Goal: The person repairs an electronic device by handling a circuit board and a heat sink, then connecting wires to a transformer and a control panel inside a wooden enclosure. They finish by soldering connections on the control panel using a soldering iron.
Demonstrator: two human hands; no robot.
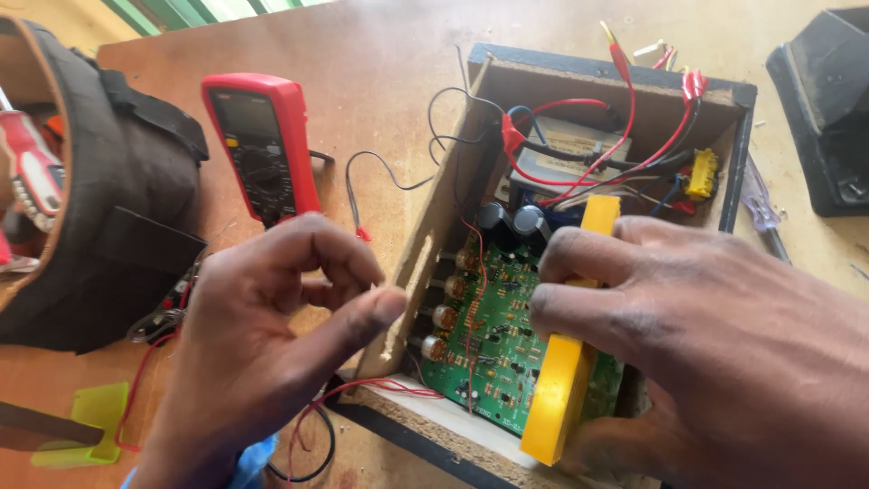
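Far left there's a dark tool bag (109, 208), then a red multimeter (262, 145) lying flat on the wooden table (380, 72). The left hand (272, 344) hovers just beside the open wooden box (615, 81), thumb and fingers curled close, looks like pinching a thin wire, can't really tell. The right hand (706, 353) grips a yellow bar (570, 362) sitting across the green circuit board (489, 344) inside the box, red wires (625, 136) bunched behind.

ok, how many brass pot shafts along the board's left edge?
4, in a column on the green circuit board's left edge: top, second, third, bottom. The right hand covers part of the board, so more may be hidden.
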